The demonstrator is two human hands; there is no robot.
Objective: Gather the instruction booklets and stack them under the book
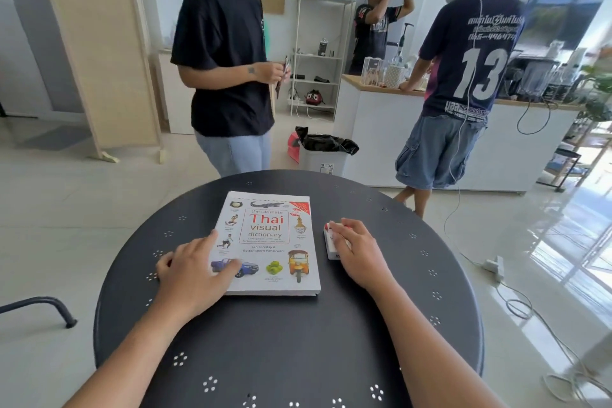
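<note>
Book [270, 242]: thick white paperback, glossy cover, flat on the round table, long axis running away from the person, title upright to them.
Left hand [192, 272]: spread flat, fingers on the book's near-left corner, gripping nothing.
Booklets [331, 242]: small white-and-red stack just right of the book, long axis parallel to it.
Right hand [356, 247]: curled over the booklets, fingers pressing on top.
Table [281, 358]: dark matte metal, perforated dot clusters.

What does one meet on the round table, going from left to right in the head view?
left hand → book (the left hand's fingers lie on its left edge) → small stack of booklets → right hand, which rests on the booklets.
</note>
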